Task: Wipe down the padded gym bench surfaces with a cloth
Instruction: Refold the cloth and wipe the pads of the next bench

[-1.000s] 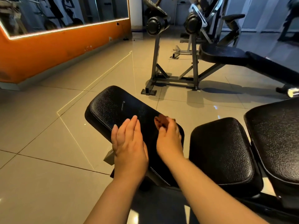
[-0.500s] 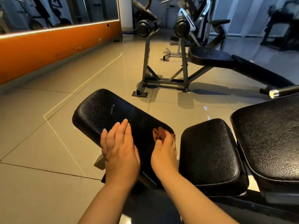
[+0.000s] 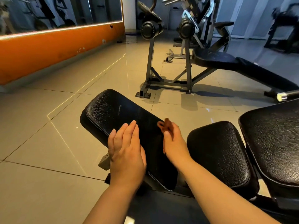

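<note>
A long black padded bench pad slopes away from me in the middle of the view. My left hand lies flat on its near left edge, fingers together and holding nothing. My right hand rests on the pad's right side, closed on a small brown cloth that sticks out past the fingers and touches the pad. To the right sit a black seat pad and a larger black back pad.
A grey steel rack with black rollers stands on the tiled floor beyond the pad, joined to another black bench. An orange wall with a mirror runs along the left. A chrome bar end pokes in at the right.
My right hand with the cloth has slid slightly along the pad's right side. My left hand has turned a little and shifted toward the pad's near edge. The view has shifted.
</note>
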Motion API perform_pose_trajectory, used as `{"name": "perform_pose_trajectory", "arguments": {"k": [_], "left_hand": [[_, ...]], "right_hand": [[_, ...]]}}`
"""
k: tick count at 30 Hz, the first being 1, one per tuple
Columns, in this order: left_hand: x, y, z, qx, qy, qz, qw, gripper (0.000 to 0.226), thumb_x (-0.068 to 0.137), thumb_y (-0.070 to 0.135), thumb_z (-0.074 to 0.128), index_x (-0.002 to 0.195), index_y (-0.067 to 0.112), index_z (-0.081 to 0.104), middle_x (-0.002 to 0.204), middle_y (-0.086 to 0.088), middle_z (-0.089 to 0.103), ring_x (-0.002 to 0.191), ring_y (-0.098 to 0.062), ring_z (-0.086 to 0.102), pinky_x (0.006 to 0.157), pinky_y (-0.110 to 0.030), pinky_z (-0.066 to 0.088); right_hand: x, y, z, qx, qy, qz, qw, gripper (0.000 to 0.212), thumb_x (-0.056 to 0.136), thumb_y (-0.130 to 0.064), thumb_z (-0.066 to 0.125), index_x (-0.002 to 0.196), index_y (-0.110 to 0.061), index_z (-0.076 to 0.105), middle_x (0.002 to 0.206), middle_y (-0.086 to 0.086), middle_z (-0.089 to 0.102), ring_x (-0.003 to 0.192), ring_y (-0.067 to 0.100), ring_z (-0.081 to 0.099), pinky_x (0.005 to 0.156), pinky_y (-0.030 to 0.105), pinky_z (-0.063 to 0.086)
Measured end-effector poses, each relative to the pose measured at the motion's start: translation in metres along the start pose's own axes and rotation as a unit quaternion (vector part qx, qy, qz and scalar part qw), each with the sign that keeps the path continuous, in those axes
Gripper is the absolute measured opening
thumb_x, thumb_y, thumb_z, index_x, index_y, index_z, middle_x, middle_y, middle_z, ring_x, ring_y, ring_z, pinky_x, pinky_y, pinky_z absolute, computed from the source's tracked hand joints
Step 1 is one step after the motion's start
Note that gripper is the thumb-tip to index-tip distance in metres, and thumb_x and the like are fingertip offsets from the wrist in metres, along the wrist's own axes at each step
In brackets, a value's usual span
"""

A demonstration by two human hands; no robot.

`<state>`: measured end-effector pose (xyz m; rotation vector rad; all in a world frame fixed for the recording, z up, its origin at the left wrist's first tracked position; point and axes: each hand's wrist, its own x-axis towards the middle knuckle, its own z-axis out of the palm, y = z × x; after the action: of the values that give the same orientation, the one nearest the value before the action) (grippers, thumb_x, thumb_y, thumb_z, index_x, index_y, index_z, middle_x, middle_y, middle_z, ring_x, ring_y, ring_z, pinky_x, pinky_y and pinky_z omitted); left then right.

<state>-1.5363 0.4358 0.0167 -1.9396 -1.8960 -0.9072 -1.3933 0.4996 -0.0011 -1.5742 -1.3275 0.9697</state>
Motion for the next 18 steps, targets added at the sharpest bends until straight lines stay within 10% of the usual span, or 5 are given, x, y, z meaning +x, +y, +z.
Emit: {"name": "perform_pose_trajectory", "arguments": {"k": [8, 12, 18], "left_hand": [[0.002, 0.003, -0.003, 0.02, -0.015, -0.015, 1.0, 0.057, 0.088, 0.027, 0.041, 0.141, 0.011, 0.053, 0.149, -0.004, 0.049, 0.142, -0.023, 0.038, 0.123, -0.042, 0.011], [0.0, 0.0, -0.005, 0.019, -0.008, -0.003, 1.0, 0.055, 0.088, 0.026, 0.042, 0.139, 0.009, 0.055, 0.147, -0.005, 0.05, 0.141, -0.025, 0.04, 0.122, -0.042, 0.012], [0.001, 0.003, -0.004, 0.023, -0.014, -0.012, 1.0, 0.057, 0.084, 0.022, 0.05, 0.139, 0.007, 0.054, 0.147, -0.007, 0.05, 0.141, -0.027, 0.039, 0.122, -0.042, 0.009]], "right_hand": [[-0.019, -0.031, 0.026, 0.03, -0.085, -0.098, 0.991, 0.041, 0.105, -0.031, 0.04, 0.142, -0.049, 0.037, 0.143, -0.011, 0.046, 0.128, 0.007, 0.046, 0.108, 0.034, 0.041], [-0.036, 0.001, 0.016, 0.037, 0.062, 0.036, 0.997, 0.044, 0.105, -0.027, 0.038, 0.145, -0.044, 0.032, 0.148, -0.005, 0.046, 0.128, 0.018, 0.051, 0.106, 0.046, 0.047], [-0.031, -0.002, 0.016, 0.014, 0.079, 0.069, 0.994, 0.045, 0.106, -0.026, 0.035, 0.151, -0.029, 0.03, 0.154, -0.002, 0.038, 0.138, 0.024, 0.041, 0.113, 0.048, 0.039]]}}
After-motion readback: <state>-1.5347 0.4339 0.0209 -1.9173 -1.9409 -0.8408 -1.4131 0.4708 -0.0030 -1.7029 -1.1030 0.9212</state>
